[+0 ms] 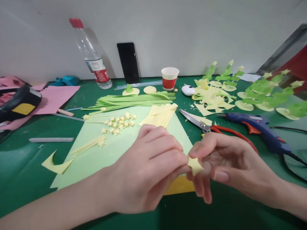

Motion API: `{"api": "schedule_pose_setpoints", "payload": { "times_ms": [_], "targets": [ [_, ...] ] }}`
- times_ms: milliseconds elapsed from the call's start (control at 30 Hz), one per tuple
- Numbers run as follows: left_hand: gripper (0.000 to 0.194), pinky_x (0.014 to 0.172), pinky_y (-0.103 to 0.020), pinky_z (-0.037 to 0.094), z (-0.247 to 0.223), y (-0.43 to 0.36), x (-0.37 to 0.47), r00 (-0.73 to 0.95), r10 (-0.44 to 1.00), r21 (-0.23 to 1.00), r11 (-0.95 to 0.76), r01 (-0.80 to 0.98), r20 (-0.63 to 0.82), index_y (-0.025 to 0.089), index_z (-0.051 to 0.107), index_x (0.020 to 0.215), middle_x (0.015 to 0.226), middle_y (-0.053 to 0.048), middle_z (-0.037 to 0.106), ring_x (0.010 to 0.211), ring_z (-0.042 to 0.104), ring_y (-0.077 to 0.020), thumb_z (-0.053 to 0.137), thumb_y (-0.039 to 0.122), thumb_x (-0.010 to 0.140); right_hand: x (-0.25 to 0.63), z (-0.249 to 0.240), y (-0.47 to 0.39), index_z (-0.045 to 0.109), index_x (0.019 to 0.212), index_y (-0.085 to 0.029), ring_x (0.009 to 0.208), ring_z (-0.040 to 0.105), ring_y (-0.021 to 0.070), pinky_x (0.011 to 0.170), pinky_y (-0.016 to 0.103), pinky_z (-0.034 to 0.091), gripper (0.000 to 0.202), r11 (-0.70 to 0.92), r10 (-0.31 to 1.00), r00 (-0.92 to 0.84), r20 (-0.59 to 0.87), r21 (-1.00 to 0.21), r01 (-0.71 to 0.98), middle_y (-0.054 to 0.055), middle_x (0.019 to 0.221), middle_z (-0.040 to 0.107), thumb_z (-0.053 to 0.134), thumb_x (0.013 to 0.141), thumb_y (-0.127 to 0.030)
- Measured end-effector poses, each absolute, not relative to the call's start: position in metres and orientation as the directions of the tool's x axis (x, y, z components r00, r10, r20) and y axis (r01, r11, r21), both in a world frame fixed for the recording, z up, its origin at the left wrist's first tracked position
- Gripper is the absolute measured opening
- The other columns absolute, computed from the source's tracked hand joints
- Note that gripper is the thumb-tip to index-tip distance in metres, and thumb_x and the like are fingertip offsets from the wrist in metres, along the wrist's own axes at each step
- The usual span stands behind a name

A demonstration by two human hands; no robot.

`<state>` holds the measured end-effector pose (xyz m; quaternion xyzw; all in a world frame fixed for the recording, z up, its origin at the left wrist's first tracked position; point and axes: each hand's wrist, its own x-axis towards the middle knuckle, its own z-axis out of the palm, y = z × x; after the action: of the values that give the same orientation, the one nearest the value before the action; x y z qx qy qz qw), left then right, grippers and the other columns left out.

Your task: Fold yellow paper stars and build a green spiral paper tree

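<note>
Between my two hands is a small pale yellow folded paper star [195, 165]. My left hand [155, 159] pinches the star's left side, its fingers bent together. The fingers of my right hand [230, 163] touch the star from above and behind, with the thumb a little apart from it. Below them lies a light green paper sheet [107, 163]. On that sheet rest several small finished paper stars [120, 124], thin yellow strips [88, 145] and a stack of wider pale yellow strips [159, 115].
Red-handled scissors [206, 127] and a blue glue gun [259, 127] with its cord lie at right. Yellow paper scraps [213, 99] and green star-topped paper pieces [271, 89] are behind. A bottle [96, 60], phone [128, 63] and paper cup [169, 78] stand at the back.
</note>
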<state>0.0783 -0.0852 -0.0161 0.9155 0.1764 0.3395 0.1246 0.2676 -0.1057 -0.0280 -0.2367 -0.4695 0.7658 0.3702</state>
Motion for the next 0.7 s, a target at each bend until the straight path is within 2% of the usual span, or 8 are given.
{"api": "schedule_pose_setpoints", "payload": {
  "times_ms": [100,200,367,567,700],
  "targets": [
    [0.012,0.068,-0.029,0.033,-0.013,-0.084,0.078,0.691,0.443,0.349,-0.893,0.284,0.571,0.014,0.051,0.079,0.075,0.001,0.054,0.070,0.045,-0.0110,0.044,0.009,0.088,0.269,-0.023,-0.103,0.059,0.084,-0.021,0.062,0.064,0.0075,0.056,0.015,0.054,0.007,-0.309,0.790,-0.612,-0.042,-0.889,-0.338,-0.003,0.069,0.064,0.063,0.079,-0.021],
    [0.010,0.067,-0.028,0.033,-0.011,-0.085,0.080,0.657,0.490,0.363,-0.870,0.333,0.573,0.014,0.052,0.079,0.074,0.002,0.055,0.068,0.045,-0.0111,0.047,0.014,0.088,0.268,-0.021,-0.105,0.060,0.089,-0.025,0.062,0.064,0.0070,0.056,0.015,0.055,0.015,-0.311,0.812,-0.580,-0.062,-0.888,-0.339,-0.005,0.071,0.064,0.064,0.077,-0.017],
    [0.011,0.065,-0.029,0.034,-0.011,-0.088,0.081,0.641,0.503,0.337,-0.864,0.373,0.580,0.013,0.052,0.079,0.074,0.001,0.056,0.068,0.046,-0.0119,0.044,0.009,0.086,0.267,-0.020,-0.107,0.063,0.082,-0.024,0.061,0.063,0.0068,0.057,0.014,0.055,0.009,-0.294,0.823,-0.565,-0.056,-0.893,-0.340,-0.005,0.069,0.061,0.065,0.077,-0.018],
    [0.017,0.065,-0.030,0.031,-0.020,-0.089,0.082,0.658,0.422,0.215,-0.902,0.375,0.623,0.014,0.048,0.077,0.073,0.001,0.054,0.066,0.042,-0.0124,0.039,0.017,0.091,0.264,-0.024,-0.104,0.063,0.080,-0.023,0.053,0.059,0.0032,0.052,0.010,0.052,0.009,-0.327,0.830,-0.551,-0.087,-0.876,-0.355,-0.006,0.067,0.057,0.067,0.074,-0.018],
    [0.020,0.068,-0.028,0.029,-0.020,-0.091,0.081,0.692,0.403,0.152,-0.906,0.396,0.599,0.015,0.048,0.073,0.067,0.003,0.053,0.065,0.041,-0.0111,0.039,0.011,0.090,0.262,-0.028,-0.107,0.064,0.081,-0.020,0.052,0.057,0.0029,0.052,0.011,0.052,0.008,-0.331,0.837,-0.543,-0.071,-0.855,-0.399,-0.004,0.068,0.057,0.067,0.074,-0.016]
  ]
}}
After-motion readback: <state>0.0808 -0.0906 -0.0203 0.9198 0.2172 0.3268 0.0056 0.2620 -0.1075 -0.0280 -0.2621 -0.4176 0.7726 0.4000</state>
